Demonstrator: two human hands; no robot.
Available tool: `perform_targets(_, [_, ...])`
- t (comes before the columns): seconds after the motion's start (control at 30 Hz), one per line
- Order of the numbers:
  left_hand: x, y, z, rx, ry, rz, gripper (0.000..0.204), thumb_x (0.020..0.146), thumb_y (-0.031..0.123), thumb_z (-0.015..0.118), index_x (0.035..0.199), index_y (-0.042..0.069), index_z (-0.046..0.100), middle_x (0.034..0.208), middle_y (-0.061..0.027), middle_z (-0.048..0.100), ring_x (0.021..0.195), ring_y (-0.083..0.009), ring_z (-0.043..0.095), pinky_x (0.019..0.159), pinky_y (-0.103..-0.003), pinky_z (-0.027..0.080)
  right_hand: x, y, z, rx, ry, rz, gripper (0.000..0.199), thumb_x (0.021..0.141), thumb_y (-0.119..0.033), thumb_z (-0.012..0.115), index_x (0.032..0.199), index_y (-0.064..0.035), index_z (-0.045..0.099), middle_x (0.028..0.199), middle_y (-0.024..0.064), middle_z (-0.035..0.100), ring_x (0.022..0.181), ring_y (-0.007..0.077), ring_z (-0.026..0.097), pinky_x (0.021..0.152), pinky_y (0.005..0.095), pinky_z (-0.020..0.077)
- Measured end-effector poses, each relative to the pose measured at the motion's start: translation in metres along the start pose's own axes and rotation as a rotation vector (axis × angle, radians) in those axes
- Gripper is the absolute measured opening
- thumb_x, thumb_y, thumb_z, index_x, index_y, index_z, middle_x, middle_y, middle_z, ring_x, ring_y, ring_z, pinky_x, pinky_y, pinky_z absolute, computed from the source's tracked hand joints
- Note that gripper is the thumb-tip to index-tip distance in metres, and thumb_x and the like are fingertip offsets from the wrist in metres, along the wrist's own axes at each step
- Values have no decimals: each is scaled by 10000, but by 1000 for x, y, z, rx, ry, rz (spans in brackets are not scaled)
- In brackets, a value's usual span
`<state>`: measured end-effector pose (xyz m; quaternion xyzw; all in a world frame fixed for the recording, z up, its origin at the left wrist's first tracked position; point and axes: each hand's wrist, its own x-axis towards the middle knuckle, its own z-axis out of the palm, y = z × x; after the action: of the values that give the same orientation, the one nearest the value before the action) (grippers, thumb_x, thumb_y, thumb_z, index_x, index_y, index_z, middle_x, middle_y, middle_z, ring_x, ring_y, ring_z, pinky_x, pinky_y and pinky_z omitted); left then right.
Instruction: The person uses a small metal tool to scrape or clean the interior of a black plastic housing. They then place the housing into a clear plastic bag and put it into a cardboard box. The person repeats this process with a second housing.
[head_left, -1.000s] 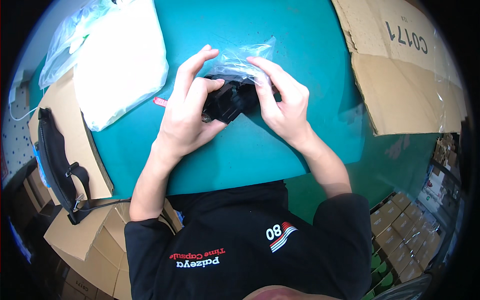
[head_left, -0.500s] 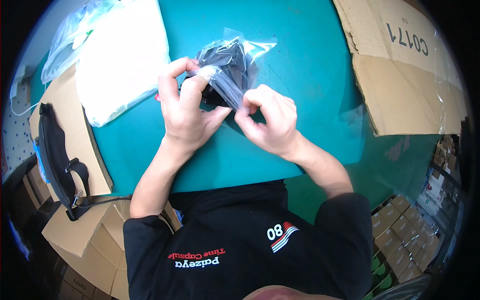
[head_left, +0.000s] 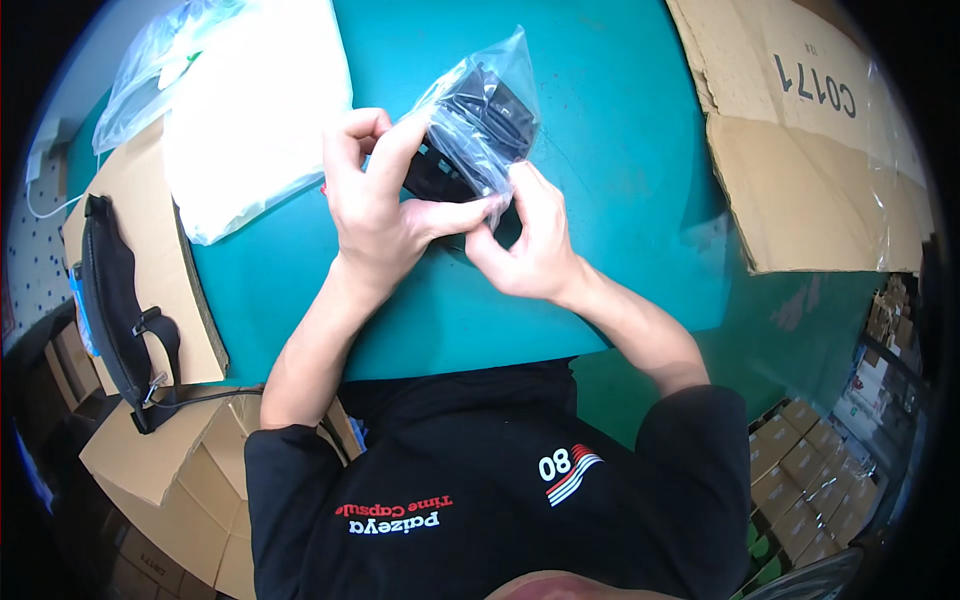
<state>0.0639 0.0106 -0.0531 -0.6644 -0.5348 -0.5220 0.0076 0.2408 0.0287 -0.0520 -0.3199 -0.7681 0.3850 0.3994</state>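
Note:
Over the far middle of the green tabletop, a clear plastic bag (head_left: 516,62) covers part of a black object (head_left: 492,112) whose kind I cannot make out. A black, slotted part of it shows beside my left fingers. My left hand (head_left: 380,210) grips the bag's edge, its thumb stretched along the plastic toward the right. My right hand (head_left: 528,235) pinches the bag's near right corner between thumb and fingers. The two hands almost meet at that corner. Part of the black object is hidden behind my left hand.
White plastic bags (head_left: 255,120) lie at the back left, beside a cardboard flap (head_left: 150,240) and a black strapped pouch (head_left: 115,310). A large cardboard box (head_left: 810,180) stands at the right. An opened carton (head_left: 190,480) sits low left; several small boxes (head_left: 800,450) are low right.
The bagged object has tilted, with the bag's tip now pointing up and away. The bag's rolled edge has spread out over it. My right hand has shifted slightly left.

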Motion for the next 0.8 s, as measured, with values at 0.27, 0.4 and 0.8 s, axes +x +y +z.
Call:
perform_targets(0.27, [6,14,-5,-148,-151,55,303,839,-53,710,1139,-21,697,941,-111,572,761,-197,551,629,-288,480,3,7,12,411,270,427,185,921,-37,694,1089,5,628,775,-18,654,615,-12,476,509,195,374])
perform_targets(0.4, [0,6,2,-193,20,148,458,786,-109,730,1204,0,578,954,-104,602,804,-197,602,606,-295,512,3,10,7,398,319,323,125,953,-26,661,1054,13,599,724,-39,598,592,-14,429,486,206,331])
perform_targets(0.8, [-22,41,0,-23,-352,-135,490,818,-53,669,1281,-60,508,735,-87,640,569,-189,651,517,-312,513,8,33,-4,153,474,80,148,936,25,660,874,-1,528,725,-13,513,655,34,406,524,225,345])
